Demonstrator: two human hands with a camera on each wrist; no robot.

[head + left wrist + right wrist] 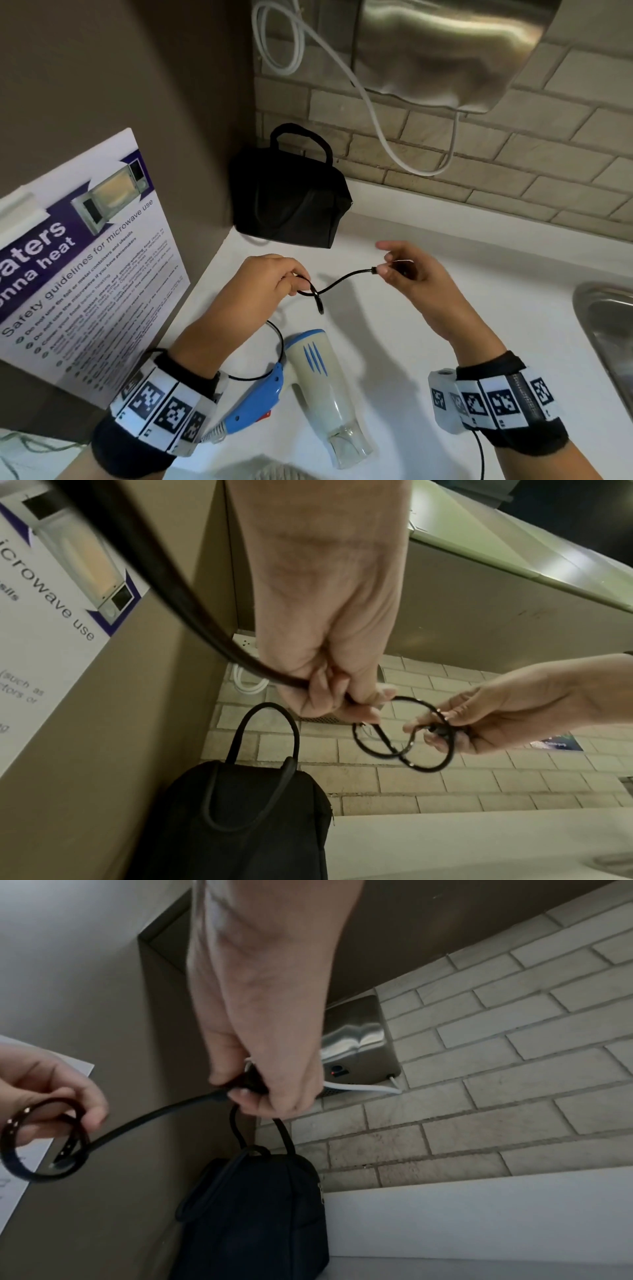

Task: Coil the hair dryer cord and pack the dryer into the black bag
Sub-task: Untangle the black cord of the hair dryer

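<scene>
Coiling is underway, far from finished. Left hand (270, 279), centre-left of the head view, has its fingers (363, 712) curled round a small loop of the black cord (337, 279). Right hand (416, 274), right of centre, pinches the plug end (375, 270) between thumb and fingertips; index finger sticks out straight. A short slack stretch of cord hangs between the two hands, both held above the tabletop (428, 325).

In the left wrist view the loops look like one or two small turns, figure-eight-ish, not a neat coil. More cord runs down from the left hand to the dryer handle, lower centre-left of the head view, so I judge most of the length is still loose.

Hair dryer (322, 380) lies on its side on the tabletop, lower centre, just below and between the hands, nozzle toward the bottom edge, blue handle toward the left wristband. Not packed.

Black bag (291, 202) stands upright in the corner, upper centre, well apart from the dryer, handles up. It looks closed from here; the zip is partly visible in the right wrist view, but I cannot tell if it is fully shut. Contents not visible.

Left to do, judging from this: finish the coil, open the bag, put the dryer in.

A sink (603, 329) edge shows at the right of the frame; its basin is mostly out of view.
</scene>
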